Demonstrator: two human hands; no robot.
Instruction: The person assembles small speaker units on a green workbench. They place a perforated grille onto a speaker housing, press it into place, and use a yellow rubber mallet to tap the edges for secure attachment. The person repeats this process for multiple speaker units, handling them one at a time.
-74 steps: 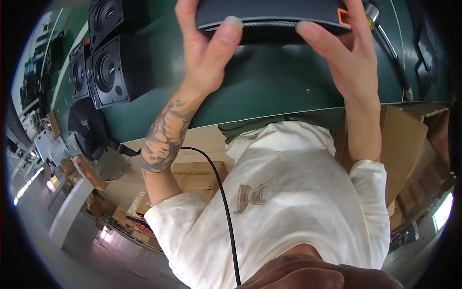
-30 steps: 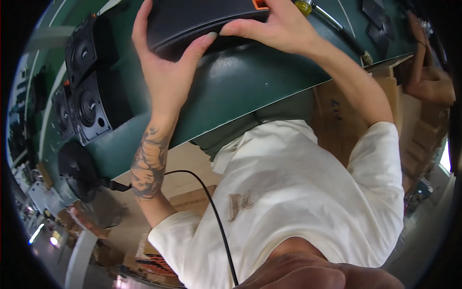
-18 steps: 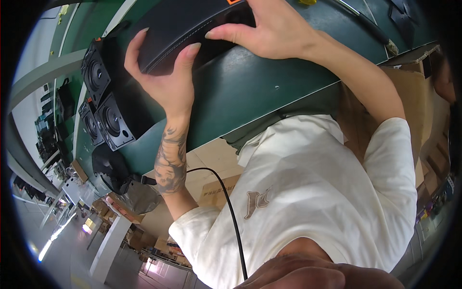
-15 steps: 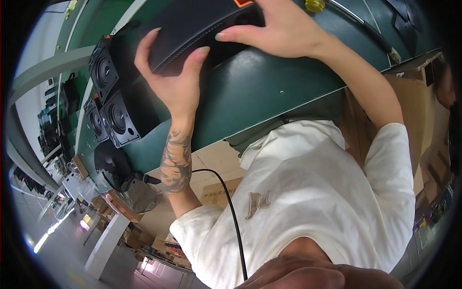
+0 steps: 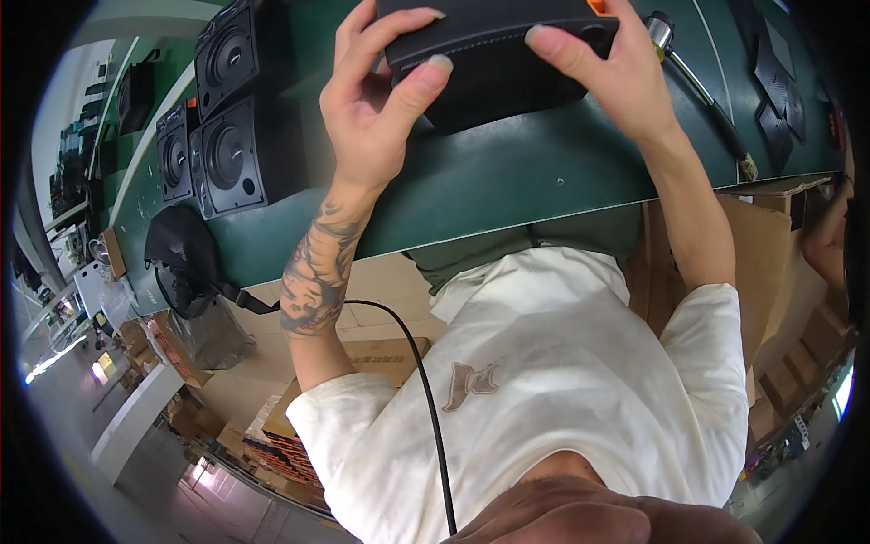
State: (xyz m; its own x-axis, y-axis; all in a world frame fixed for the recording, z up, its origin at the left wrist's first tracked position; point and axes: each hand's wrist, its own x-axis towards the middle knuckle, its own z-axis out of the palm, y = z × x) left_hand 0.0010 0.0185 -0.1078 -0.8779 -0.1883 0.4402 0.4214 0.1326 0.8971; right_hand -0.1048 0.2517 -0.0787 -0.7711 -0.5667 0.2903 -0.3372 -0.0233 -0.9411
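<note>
A black speaker box [image 5: 494,77] with an orange patch at its right corner is gripped between my two hands, at the top middle of the head view. My left hand [image 5: 376,100] clasps its left end, thumb on the near edge and fingers over the top. At the other end my right hand [image 5: 621,77] presses its thumb along the near edge; its other fingers are mostly hidden behind the box. The box's far part runs out of the picture.
Several black speakers [image 5: 227,159] stand to the left on the green bench [image 5: 489,177], beside a black bag [image 5: 181,258]. To the right lie a long-handled tool [image 5: 707,95] and flat black panels [image 5: 779,100]. A black cable [image 5: 421,363] hangs near me. Another person's arm [image 5: 826,240] shows far right.
Both hands and the speaker box have shifted to the right in view, and the box has turned from a slant to nearly level. My left fingers have closed over its top.
</note>
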